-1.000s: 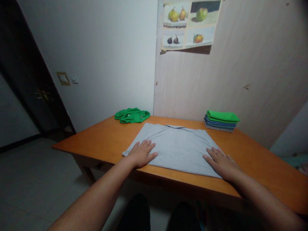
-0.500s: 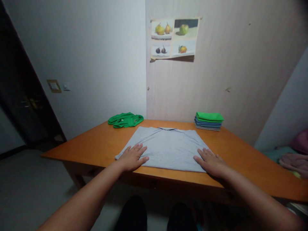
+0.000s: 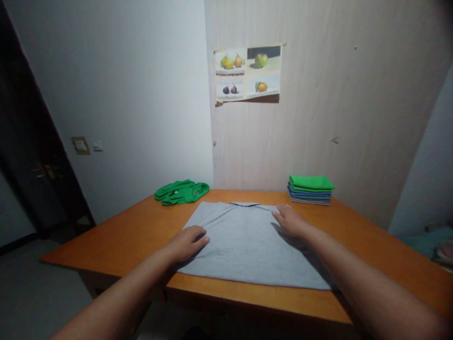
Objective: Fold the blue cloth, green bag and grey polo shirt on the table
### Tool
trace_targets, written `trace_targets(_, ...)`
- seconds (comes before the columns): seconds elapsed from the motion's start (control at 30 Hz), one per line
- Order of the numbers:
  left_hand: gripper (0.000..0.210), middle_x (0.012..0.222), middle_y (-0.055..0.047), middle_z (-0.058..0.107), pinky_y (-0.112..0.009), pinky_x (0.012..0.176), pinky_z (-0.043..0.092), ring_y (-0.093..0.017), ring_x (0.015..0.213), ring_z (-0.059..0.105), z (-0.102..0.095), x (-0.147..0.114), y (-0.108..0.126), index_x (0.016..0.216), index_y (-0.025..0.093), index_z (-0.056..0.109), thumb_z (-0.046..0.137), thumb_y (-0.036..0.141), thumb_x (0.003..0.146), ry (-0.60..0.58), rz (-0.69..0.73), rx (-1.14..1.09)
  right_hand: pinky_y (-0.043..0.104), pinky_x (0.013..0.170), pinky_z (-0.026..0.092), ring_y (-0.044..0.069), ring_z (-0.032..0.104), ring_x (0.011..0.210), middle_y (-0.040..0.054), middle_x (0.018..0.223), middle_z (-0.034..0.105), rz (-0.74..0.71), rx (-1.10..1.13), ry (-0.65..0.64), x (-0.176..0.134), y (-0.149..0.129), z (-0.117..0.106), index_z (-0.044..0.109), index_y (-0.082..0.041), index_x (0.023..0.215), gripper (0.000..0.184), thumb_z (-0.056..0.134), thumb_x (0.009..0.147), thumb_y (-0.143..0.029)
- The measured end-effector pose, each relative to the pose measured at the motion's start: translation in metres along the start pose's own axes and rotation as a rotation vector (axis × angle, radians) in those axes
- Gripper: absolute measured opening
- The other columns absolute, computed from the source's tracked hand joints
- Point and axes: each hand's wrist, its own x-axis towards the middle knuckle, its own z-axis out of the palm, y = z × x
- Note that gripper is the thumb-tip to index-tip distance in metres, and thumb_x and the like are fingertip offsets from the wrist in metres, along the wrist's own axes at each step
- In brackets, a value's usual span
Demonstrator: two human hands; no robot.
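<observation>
A grey T-shirt (image 3: 244, 245) with a dark neckline edge lies spread on the wooden table, its collar at the far side and its sleeves out of sight. Over its left side is my left hand (image 3: 191, 243), fingers slightly bent and holding nothing. My right hand (image 3: 290, 219) is at the shirt's far right corner, by the shoulder, with its thumb apart from the fingers. Whether that hand touches the cloth or hovers just above it, I cannot tell.
A crumpled green garment (image 3: 182, 192) lies at the table's back left. At the back right stands a stack of folded clothes (image 3: 310, 191), bright green on top. Fruit pictures (image 3: 247, 73) hang on the wall behind the wooden table (image 3: 134, 231).
Both hands have moved away from the shirt's near part, the right one farther, up to the shoulder corner. My view has tilted up and come closer to the table.
</observation>
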Motion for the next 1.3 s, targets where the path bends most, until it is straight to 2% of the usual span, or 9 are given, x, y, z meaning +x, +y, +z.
trace_targets(0.13,0.042,0.1,-0.007,0.074,-0.031,0.084,0.049,-0.023,0.093,0.065,-0.003,0.014,-0.02,0.097,0.02,0.074,0.05,0.053,0.091,0.024,-0.037,-0.11,0.051,0.121,0.023,0.034,0.024,0.152,0.0246,0.161,0.031,0.057,-0.01,-0.059,0.011,0.015,0.032,0.038,-0.001,0.153,0.078,0.028,0.1,-0.058)
trace_targets(0.27,0.031,0.079,-0.004,0.071,-0.028,0.068,0.046,-0.021,0.077,0.063,-0.008,0.047,-0.044,0.081,0.019,0.072,0.057,0.046,0.085,0.145,-0.205,-0.154,0.051,0.122,0.02,0.033,0.017,0.154,0.0195,0.165,0.026,0.088,-0.029,-0.065,0.014,0.03,0.054,0.032,-0.006,0.157,0.087,0.021,0.097,-0.067)
trace_targets(0.4,0.027,0.062,-0.002,0.061,-0.026,0.056,0.039,-0.017,0.062,0.057,-0.001,0.093,-0.065,0.068,0.017,0.064,0.055,0.036,0.085,0.228,-0.37,-0.111,0.052,0.122,0.02,0.034,0.019,0.153,0.0203,0.164,0.028,0.073,-0.026,-0.047,0.017,0.035,0.06,0.035,-0.005,0.156,0.088,0.021,0.096,-0.069)
trace_targets(0.6,0.024,0.055,-0.002,0.057,-0.027,0.049,0.034,-0.016,0.052,0.052,0.021,0.136,-0.071,0.065,0.017,0.062,0.06,0.03,0.084,0.192,-0.497,-0.024,0.052,0.123,0.021,0.033,0.018,0.154,0.0177,0.163,0.03,0.07,-0.013,-0.023,0.013,0.034,0.061,0.036,-0.006,0.156,0.089,0.02,0.096,-0.069)
trace_targets(0.7,0.014,0.064,-0.002,0.064,-0.026,0.053,0.037,-0.017,0.058,0.058,0.028,0.146,-0.064,0.072,0.018,0.064,0.063,0.027,0.083,0.163,-0.487,0.031,0.052,0.123,0.021,0.033,0.019,0.153,0.0173,0.164,0.029,0.076,-0.012,-0.022,0.01,0.032,0.058,0.036,-0.007,0.156,0.088,0.02,0.096,-0.069)
trace_targets(0.87,0.018,0.1,-0.011,0.071,-0.031,0.075,0.045,-0.024,0.092,0.066,0.032,0.15,-0.052,0.097,0.019,0.061,0.046,0.03,0.097,0.228,-0.48,0.194,0.051,0.123,0.019,0.032,0.018,0.154,0.0174,0.165,0.027,0.095,-0.014,-0.039,0.009,0.029,0.055,0.035,-0.007,0.156,0.086,0.02,0.096,-0.067)
trace_targets(1.0,0.019,0.108,-0.015,0.07,-0.041,0.089,0.044,-0.031,0.105,0.065,0.032,0.141,-0.047,0.104,0.02,0.059,0.044,0.031,0.098,0.205,-0.45,0.291,0.049,0.124,0.017,0.032,0.018,0.154,0.0178,0.165,0.027,0.095,-0.006,-0.042,0.008,0.028,0.055,0.034,-0.007,0.157,0.087,0.021,0.096,-0.067)
trace_targets(1.17,0.022,0.112,-0.021,0.069,-0.05,0.091,0.044,-0.036,0.106,0.063,0.024,0.142,-0.035,0.104,0.017,0.061,0.045,0.029,0.095,0.161,-0.417,0.34,0.05,0.124,0.016,0.032,0.016,0.154,0.0172,0.165,0.026,0.101,0.008,-0.034,0.008,0.03,0.057,0.033,-0.007,0.157,0.088,0.021,0.095,-0.068)
trace_targets(1.3,0.035,0.132,-0.02,0.062,-0.046,0.104,0.039,-0.032,0.125,0.055,0.026,0.144,-0.021,0.123,0.018,0.058,0.038,0.035,0.099,0.149,-0.277,0.338,0.05,0.124,0.016,0.032,0.016,0.154,0.0175,0.165,0.027,0.097,0.026,-0.035,0.009,0.031,0.057,0.033,-0.008,0.157,0.089,0.02,0.095,-0.069)
